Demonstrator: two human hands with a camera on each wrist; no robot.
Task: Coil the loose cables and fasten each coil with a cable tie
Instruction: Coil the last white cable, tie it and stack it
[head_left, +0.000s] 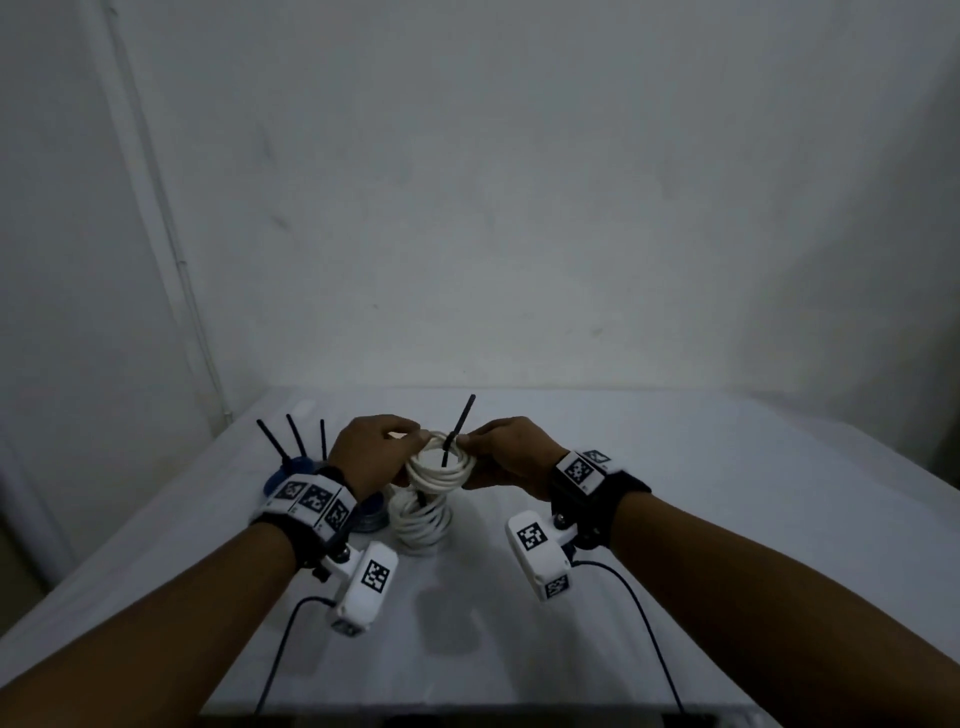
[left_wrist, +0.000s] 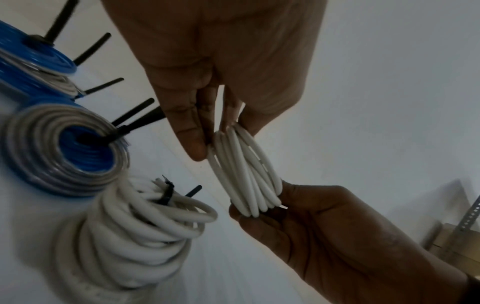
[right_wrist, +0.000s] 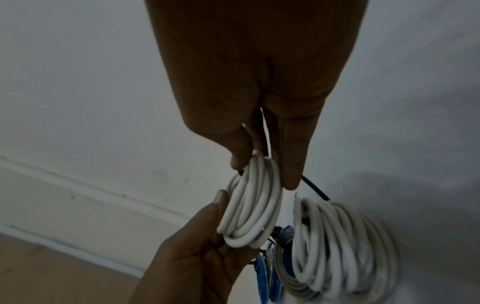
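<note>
While both my forearms reach out over the table (head_left: 675, 467), my left hand (head_left: 363, 457) and right hand (head_left: 511, 454) meet in front of me, knuckles up, each clamped on one side of the coil (head_left: 441, 467). My left fingers (left_wrist: 192, 131) curl round the coil's left rim, thumb against its face. My right hand pinches the opposite rim, and between its thumb and forefinger it also grips the tie (head_left: 457, 431).

Between my palms the coil hangs above the table, standing on edge, its flat face turned toward me and its opening running from me outward. Black and straight, the tie crosses the coil's top right, its long axis nearly upright, free end pointing up and slightly away from my right hand.

Below my hands stands a white bundle (head_left: 421, 519) already tied. Under and beyond my left wrist sit blue coils (left_wrist: 33, 67) and a grey coil (left_wrist: 64, 148), their tie tails sticking up.
</note>
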